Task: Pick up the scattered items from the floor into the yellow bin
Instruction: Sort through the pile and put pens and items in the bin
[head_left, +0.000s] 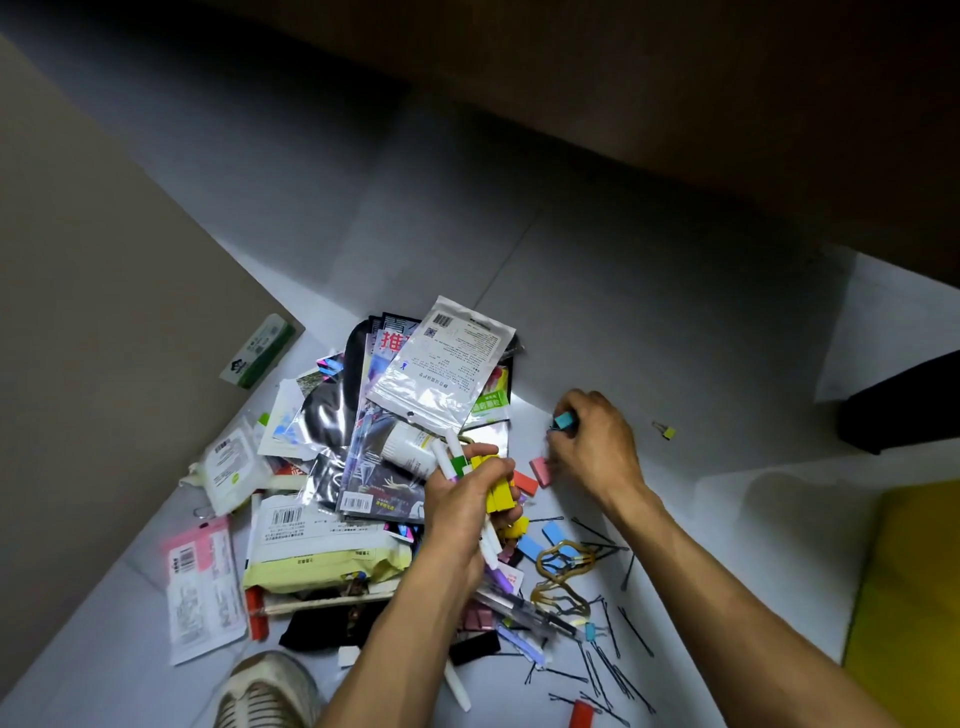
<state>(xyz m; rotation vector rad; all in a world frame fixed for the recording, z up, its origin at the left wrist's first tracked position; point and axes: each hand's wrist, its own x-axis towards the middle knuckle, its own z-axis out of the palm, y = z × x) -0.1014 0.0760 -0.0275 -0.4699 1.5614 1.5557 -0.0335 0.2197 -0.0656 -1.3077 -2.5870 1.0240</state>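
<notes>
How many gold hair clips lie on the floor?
2: one hair clip right of the left wrist, a second hair clip just below it. The pile may hide more.

Dim room, one bright pool of light on the floor (597, 291)

We see the top and corners sink into deep shadow, while glare flashes off the clear plastic packets (441, 364). Straight edges bow towards the frame's borders, and the whole picture looks soft and slightly grainy.
</notes>
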